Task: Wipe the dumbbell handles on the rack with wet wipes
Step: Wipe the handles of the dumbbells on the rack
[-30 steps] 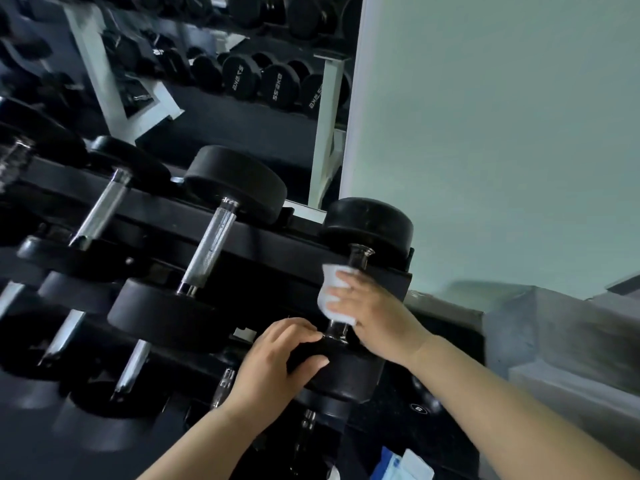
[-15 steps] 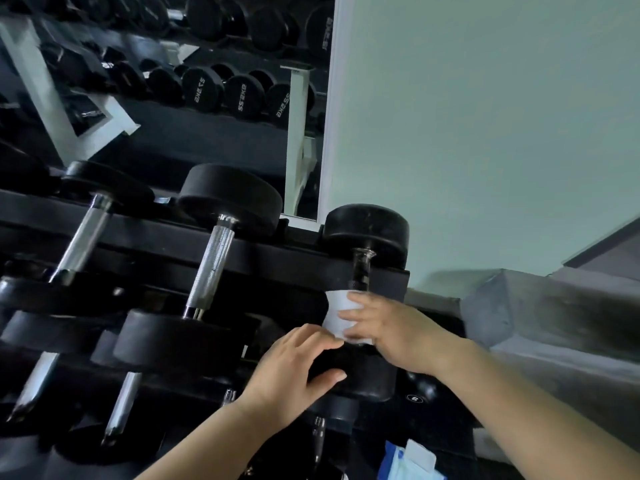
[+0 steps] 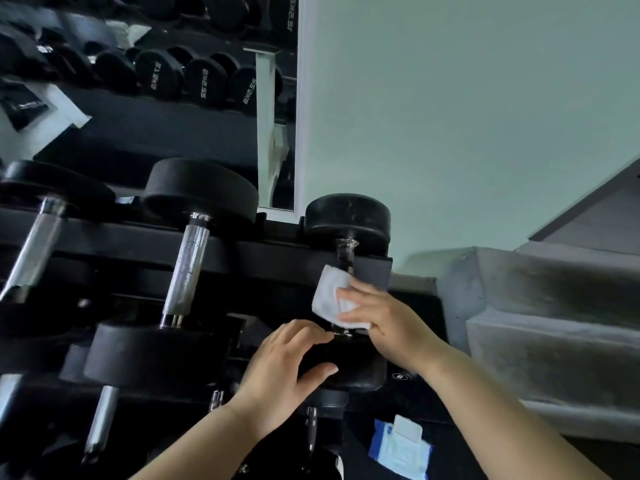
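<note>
The rightmost dumbbell [image 3: 347,216] lies on the top shelf of the black rack [image 3: 270,258], its dark handle running towards me. My right hand [image 3: 384,320] grips a white wet wipe [image 3: 329,296] wrapped round the lower part of that handle. My left hand [image 3: 280,368] holds the near black head of the same dumbbell, thumb underneath and fingers over its top. Left of it lie a dumbbell with a knurled chrome handle [image 3: 187,268] and another chrome-handled one [image 3: 33,251].
A blue and white wet wipe pack [image 3: 400,448] lies on the dark floor at the bottom right. Lower rack shelves hold more dumbbells [image 3: 100,420]. A mirror [image 3: 173,81] behind shows another rack. Pale green wall and grey steps [image 3: 554,323] stand to the right.
The view has shifted left and down, so the rack sits further right in frame. My right hand with the wipe stays on the handle, having slid along it a little. The left hand keeps its hold.
</note>
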Available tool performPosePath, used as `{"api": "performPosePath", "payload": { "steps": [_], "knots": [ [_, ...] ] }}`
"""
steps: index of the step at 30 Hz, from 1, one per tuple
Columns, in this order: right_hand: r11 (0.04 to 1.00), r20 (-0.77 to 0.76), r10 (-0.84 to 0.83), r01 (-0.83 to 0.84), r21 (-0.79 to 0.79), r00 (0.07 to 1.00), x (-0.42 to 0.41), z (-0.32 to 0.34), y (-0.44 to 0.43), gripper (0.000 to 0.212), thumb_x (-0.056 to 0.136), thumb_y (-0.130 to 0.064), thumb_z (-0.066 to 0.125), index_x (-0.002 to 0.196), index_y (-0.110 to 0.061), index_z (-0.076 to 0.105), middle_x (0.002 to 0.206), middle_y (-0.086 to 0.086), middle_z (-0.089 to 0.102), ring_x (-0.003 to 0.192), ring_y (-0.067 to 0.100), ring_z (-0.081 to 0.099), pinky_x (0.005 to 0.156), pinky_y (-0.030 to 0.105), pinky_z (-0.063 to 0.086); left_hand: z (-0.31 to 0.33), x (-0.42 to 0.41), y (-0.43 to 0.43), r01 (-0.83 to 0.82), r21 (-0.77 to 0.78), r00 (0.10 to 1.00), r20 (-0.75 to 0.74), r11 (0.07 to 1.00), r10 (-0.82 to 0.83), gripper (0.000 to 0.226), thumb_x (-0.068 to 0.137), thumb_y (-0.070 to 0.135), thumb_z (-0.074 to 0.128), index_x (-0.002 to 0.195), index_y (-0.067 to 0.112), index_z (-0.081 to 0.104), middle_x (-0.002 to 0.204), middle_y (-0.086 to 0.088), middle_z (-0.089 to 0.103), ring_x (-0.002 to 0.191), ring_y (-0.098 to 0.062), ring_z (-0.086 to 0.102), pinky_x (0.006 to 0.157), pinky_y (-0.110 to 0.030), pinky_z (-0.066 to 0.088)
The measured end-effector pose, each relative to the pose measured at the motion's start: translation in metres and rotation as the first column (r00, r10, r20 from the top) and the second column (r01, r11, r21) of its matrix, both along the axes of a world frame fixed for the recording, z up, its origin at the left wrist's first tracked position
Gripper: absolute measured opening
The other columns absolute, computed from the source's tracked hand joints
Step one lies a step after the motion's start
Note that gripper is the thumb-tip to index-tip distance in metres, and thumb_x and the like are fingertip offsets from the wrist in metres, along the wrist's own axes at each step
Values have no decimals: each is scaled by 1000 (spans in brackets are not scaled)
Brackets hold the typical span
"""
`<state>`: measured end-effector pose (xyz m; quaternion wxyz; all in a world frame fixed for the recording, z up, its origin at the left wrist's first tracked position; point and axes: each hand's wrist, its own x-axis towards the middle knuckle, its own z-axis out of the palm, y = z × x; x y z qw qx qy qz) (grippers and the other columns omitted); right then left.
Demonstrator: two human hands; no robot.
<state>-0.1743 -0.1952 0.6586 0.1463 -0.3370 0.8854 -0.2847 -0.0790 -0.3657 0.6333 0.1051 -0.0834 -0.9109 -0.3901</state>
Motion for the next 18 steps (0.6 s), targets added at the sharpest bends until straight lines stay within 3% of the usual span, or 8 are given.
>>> {"api": "performPosePath", "payload": {
  "steps": [2,3,5,7,8,10,13,18],
  "knots": [
    [969,280,-199,231,-87,939,6,12,7,40,86,11,40,108,-9,66,121,-11,53,120,0,40,91,-7,20,0,0,0,-3,22,999,34,1000,3,31,75,51,49,103,36,49,99,26,51,101,2,46,80,-8,38],
    [903,412,-326,409,-129,851,6,17,10,38,87,10,41,107,-11,66,113,-9,59,107,-2,51,83,-9,28,1,1,0,-4,32,999,48,999,3,33,75,52,48,104,36,48,99,28,50,102,4,45,80,-8,37],
    [619,701,-454,760,-197,551,1,20,19,31,90,4,41,105,-11,63,89,-6,67,75,-6,60,73,1,40,2,1,1,-8,66,996,94,998,2,40,73,56,46,108,38,44,101,33,46,105,9,41,85,-10,33],
    [263,939,-258,952,-156,226,-9,19,24,21,92,2,38,99,-4,57,71,1,71,59,6,67,72,21,53,3,2,2,-19,105,989,149,994,3,44,71,59,43,111,41,41,102,34,45,108,16,39,86,-9,31],
    [181,970,-186,976,-123,157,-13,18,26,20,93,1,38,94,-3,57,67,3,71,58,9,68,66,25,56,3,2,2,-22,111,987,159,994,4,44,70,60,43,110,42,41,100,36,47,108,19,39,87,-8,31],
    [175,976,-172,979,-100,130,-20,17,23,20,94,0,38,91,-6,57,73,5,71,63,13,68,55,22,56,1,3,2,-25,105,988,157,994,8,41,71,60,44,109,43,42,103,39,48,107,22,38,88,-9,31],
    [281,966,-189,952,-120,177,-26,15,8,18,95,-2,37,105,-5,52,92,7,63,80,15,61,62,25,55,2,3,3,-28,108,986,164,994,10,45,70,61,43,111,43,40,116,46,36,107,23,37,88,-7,31],
    [568,869,-275,799,-199,412,-15,15,-11,24,94,-3,37,93,-8,60,90,6,65,86,19,60,86,33,47,3,3,4,-36,124,985,172,992,14,46,70,62,42,112,44,39,119,47,34,108,22,37,87,-7,32]
  ]
}}
